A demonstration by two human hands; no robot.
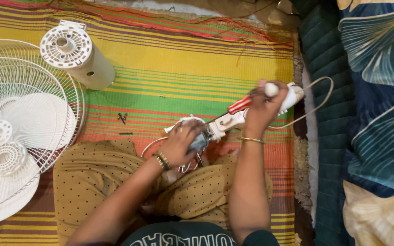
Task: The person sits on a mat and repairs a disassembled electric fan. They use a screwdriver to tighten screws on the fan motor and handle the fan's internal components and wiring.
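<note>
the left hand [181, 141] grips the fan motor [201, 140] over the striped mat [183, 68]. the right hand [261, 108] is closed around a red-handled screwdriver [239, 105] just right of the motor. a white motor cover [78, 57] lies well left of it.

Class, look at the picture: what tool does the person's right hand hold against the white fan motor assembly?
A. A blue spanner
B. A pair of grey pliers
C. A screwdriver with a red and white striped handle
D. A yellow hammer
C: the right hand grips a screwdriver with a red and white striped handle, its shaft pointing into the white fan motor assembly that the left hand steadies.
</note>
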